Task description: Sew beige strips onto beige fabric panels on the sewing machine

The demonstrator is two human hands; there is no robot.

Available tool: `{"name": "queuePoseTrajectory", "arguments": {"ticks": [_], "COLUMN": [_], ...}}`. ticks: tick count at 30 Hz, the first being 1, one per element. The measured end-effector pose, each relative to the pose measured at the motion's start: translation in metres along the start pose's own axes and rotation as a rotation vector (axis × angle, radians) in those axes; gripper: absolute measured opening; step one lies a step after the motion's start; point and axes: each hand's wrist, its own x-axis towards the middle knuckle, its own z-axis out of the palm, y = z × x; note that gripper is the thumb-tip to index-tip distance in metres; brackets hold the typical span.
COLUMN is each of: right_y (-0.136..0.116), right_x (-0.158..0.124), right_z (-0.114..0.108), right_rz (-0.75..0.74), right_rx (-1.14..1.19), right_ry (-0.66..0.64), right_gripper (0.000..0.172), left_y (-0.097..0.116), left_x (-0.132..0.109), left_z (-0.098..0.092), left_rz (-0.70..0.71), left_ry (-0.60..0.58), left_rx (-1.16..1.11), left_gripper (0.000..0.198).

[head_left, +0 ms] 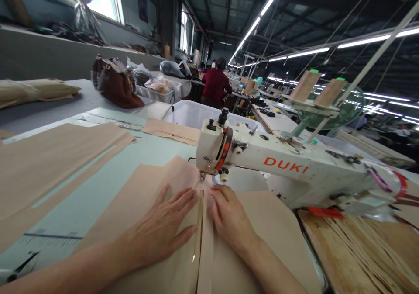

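Note:
A beige material panel (131, 215), possibly leather or fabric, lies under the needle area of a white DUKI sewing machine (278, 160). Down its middle runs a narrow strip (205, 259) beside a glossy fold (196, 250), with a dark slit between them. My left hand (163, 224) rests flat on the panel left of the slit, fingers spread. On the other side, my right hand (231, 217) has its fingers curled and pressed together at the strip's edge, just before the presser foot (202, 176). Its fingertips are partly hidden.
More beige panels (62, 158) lie on the pale green table at left. Behind the machine sits a white plastic bin (186, 110). A brown handbag (118, 82) stands at back left, thread cones (306, 85) at right. A person in red (216, 84) sits farther off.

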Motion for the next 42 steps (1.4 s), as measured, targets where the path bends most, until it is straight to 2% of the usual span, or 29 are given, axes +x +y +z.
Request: {"name": "queuePoseTrajectory", "arguments": {"ticks": [3, 6, 11, 20, 30, 34, 36, 39, 40, 42], "right_y": [0.004, 0.011, 0.02, 0.026, 0.032, 0.019, 0.0, -0.034, -0.044, -0.061], "right_x": [0.0, 0.003, 0.01, 0.01, 0.016, 0.019, 0.007, -0.042, -0.064, -0.108], "right_z": [0.009, 0.014, 0.014, 0.018, 0.022, 0.013, -0.001, -0.027, -0.033, -0.033], "right_rz": [-0.135, -0.1, -0.08, -0.081, -0.094, -0.067, -0.01, 0.206, 0.301, 0.456], "right_rx": [-0.081, -0.14, -0.171, -0.168, -0.159, -0.184, -0.199, -0.076, 0.001, 0.177], "right_ry": [-0.137, -0.173, -0.179, -0.229, -0.171, -0.188, -0.129, -0.039, -0.072, -0.226], "right_gripper": [0.04, 0.042, 0.043, 0.046, 0.045, 0.043, 0.045, 0.031, 0.029, 0.036], "left_y": [-0.004, -0.008, -0.017, -0.017, -0.021, -0.02, -0.013, 0.013, 0.025, 0.049], "left_x": [0.001, 0.009, 0.02, 0.019, 0.025, 0.026, 0.015, -0.021, -0.037, -0.067], "left_z": [0.003, 0.004, 0.007, 0.012, 0.009, 0.005, 0.0, -0.008, -0.009, -0.005], "left_rz": [0.019, 0.048, 0.076, 0.079, 0.05, 0.043, 0.04, 0.045, 0.059, 0.118], "left_ry": [0.013, 0.032, 0.061, 0.113, 0.05, 0.003, 0.0, 0.072, 0.11, 0.176], "left_rx": [0.023, 0.036, 0.067, 0.109, 0.057, 0.06, 0.08, 0.135, 0.151, 0.17], "left_gripper": [0.063, 0.063, 0.063, 0.067, 0.066, 0.063, 0.059, 0.061, 0.064, 0.072]}}
